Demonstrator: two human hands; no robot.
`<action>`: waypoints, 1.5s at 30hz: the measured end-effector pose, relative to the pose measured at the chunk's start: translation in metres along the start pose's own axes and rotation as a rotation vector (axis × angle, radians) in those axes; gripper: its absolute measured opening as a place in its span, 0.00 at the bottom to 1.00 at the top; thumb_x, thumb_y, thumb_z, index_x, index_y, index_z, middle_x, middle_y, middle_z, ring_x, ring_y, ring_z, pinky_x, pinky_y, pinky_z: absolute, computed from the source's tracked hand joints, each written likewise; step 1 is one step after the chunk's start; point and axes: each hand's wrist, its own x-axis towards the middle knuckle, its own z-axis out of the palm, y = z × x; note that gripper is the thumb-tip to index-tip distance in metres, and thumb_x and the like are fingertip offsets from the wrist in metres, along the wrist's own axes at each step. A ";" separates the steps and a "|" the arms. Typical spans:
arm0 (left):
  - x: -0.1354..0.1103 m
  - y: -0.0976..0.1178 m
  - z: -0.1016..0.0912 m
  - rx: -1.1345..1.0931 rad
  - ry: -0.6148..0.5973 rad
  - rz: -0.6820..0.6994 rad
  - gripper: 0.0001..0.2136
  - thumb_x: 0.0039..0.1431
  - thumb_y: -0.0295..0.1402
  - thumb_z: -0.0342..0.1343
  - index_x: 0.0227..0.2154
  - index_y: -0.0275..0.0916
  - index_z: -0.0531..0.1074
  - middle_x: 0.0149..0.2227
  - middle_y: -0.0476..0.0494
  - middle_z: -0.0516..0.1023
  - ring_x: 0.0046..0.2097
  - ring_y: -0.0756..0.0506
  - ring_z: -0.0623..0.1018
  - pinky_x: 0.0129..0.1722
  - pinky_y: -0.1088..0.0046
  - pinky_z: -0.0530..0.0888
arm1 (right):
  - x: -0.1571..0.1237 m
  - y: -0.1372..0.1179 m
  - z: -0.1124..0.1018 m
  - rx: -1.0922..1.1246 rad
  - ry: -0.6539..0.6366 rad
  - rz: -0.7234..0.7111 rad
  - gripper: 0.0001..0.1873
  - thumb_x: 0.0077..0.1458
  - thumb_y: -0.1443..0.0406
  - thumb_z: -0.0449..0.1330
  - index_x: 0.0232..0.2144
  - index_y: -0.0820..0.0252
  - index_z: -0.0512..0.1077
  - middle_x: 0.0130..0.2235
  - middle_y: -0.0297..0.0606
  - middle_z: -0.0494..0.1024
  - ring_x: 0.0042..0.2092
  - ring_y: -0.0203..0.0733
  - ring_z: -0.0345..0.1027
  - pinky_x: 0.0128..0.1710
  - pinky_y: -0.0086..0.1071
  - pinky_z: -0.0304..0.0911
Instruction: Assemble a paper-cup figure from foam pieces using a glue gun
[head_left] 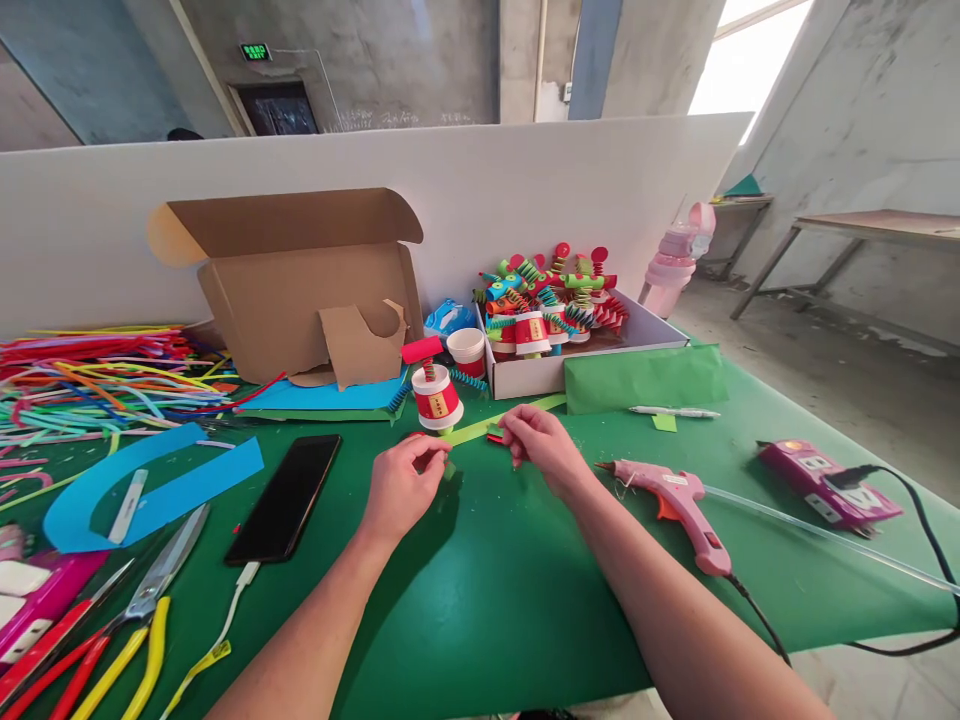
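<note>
Between my hands a light green paper strip [476, 429] runs slantwise, its far end showing beyond my right hand. My left hand [405, 487] is closed in a pinch at the strip's near left end. Fingers bent together, my right hand [541, 445] pinches at the strip farther along; its exact grip is partly hidden. A small red piece [495, 437] lies beside the right fingertips. Just behind the strip, an upside-down red and white paper cup [437, 400] carries a folded paper spring with a red roll [422, 349] on top.
A white box [525, 377] holds several paper-cup figures. Pink glue gun [679, 500], its cord and a purple power strip [825, 485] lie right. At left are a phone [285, 500], scissors [166, 565], blue paper strip [195, 480] and pipe cleaners [112, 370]. A cardboard box [300, 300] stands behind.
</note>
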 end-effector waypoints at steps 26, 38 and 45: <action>0.005 -0.013 -0.003 0.136 -0.183 0.100 0.08 0.52 0.24 0.55 0.27 0.41 0.78 0.28 0.46 0.78 0.30 0.47 0.76 0.31 0.71 0.74 | -0.002 0.021 0.016 -0.227 -0.027 -0.097 0.07 0.48 0.62 0.62 0.22 0.57 0.70 0.21 0.29 0.73 0.20 0.32 0.61 0.21 0.26 0.59; 0.000 0.011 0.011 -0.915 -0.031 -0.568 0.13 0.32 0.37 0.74 0.24 0.38 0.81 0.26 0.48 0.78 0.29 0.52 0.71 0.31 0.75 0.69 | -0.018 0.021 0.034 0.256 -0.229 -0.090 0.19 0.38 0.60 0.73 0.36 0.57 0.79 0.32 0.34 0.81 0.35 0.37 0.74 0.42 0.34 0.69; -0.003 0.017 0.018 -1.028 -0.034 -0.687 0.21 0.28 0.40 0.76 0.27 0.35 0.82 0.25 0.47 0.77 0.27 0.54 0.69 0.27 0.79 0.66 | -0.011 0.033 0.034 0.059 -0.072 -0.249 0.12 0.44 0.60 0.69 0.33 0.56 0.81 0.29 0.35 0.82 0.30 0.40 0.74 0.35 0.36 0.72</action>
